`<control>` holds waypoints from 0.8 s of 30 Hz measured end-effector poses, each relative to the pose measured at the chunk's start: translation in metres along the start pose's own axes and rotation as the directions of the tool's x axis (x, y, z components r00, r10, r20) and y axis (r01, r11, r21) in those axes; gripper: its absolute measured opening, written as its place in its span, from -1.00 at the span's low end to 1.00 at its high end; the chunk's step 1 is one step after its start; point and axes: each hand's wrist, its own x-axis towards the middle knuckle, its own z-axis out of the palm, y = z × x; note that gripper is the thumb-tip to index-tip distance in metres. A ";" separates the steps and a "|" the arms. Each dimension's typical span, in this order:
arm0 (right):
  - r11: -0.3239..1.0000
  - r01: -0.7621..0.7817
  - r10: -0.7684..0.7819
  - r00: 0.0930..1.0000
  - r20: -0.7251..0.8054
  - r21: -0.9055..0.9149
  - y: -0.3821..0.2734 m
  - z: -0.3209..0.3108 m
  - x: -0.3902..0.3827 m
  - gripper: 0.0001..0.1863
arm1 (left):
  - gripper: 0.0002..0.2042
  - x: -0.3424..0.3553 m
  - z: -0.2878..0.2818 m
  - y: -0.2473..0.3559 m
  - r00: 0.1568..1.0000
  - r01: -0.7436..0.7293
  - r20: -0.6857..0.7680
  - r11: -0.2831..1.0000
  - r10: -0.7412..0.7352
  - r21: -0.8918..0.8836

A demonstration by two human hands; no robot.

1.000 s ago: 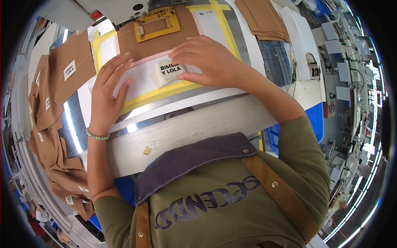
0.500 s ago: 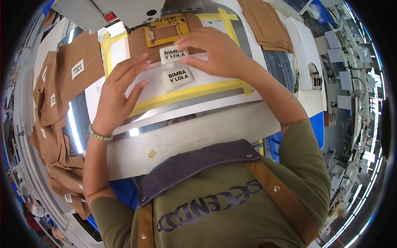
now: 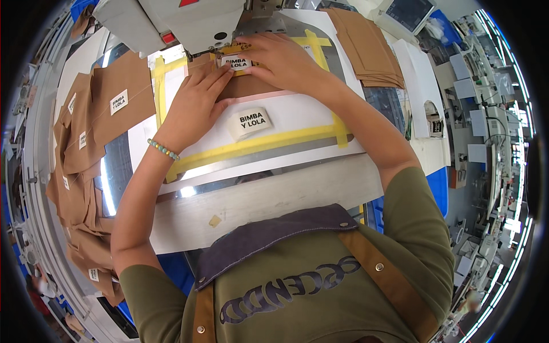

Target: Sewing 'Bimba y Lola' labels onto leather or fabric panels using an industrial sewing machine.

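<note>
A small white fabric label (image 3: 235, 63) with dark lettering lies over the yellow frame template (image 3: 245, 48) under the machine head. My right hand (image 3: 283, 64) grips the label's right side, thumb below and fingers above. My left hand (image 3: 197, 103) has its fingers stretched out, their tips touching the label's lower left edge. Under both hands is a brown fabric piece (image 3: 251, 87). Closer to me, a small stack of matching labels (image 3: 251, 121) rests on the white sheet (image 3: 200, 140), which is edged with yellow tape (image 3: 246, 140).
The sewing machine head (image 3: 171, 26) overhangs the work. Brown pieces bearing labels (image 3: 128, 86) pile up along the left side. A stack of plain brown pieces (image 3: 366, 48) sits at the far right, near a screen (image 3: 409, 12). A metal table edge (image 3: 274, 188) runs before me.
My right hand has carried the label away from me onto the yellow template. My left hand has moved right and forward to meet it. The view has shifted slightly.
</note>
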 end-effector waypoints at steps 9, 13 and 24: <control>0.999 -0.033 0.039 0.982 0.184 -0.037 -0.004 -0.012 -0.035 -0.46 | -0.42 0.003 0.006 -0.003 0.999 0.025 -0.022 0.997 -0.027 -0.075; 0.983 0.006 0.031 0.981 0.192 -0.185 -0.008 -0.017 -0.030 -0.44 | -0.42 0.003 0.009 0.002 0.998 0.032 -0.046 0.999 -0.034 -0.043; 0.998 -0.025 0.014 0.979 0.203 0.050 -0.011 -0.004 -0.001 -0.55 | -0.50 0.004 0.000 -0.010 0.999 -0.005 -0.052 0.997 0.001 -0.079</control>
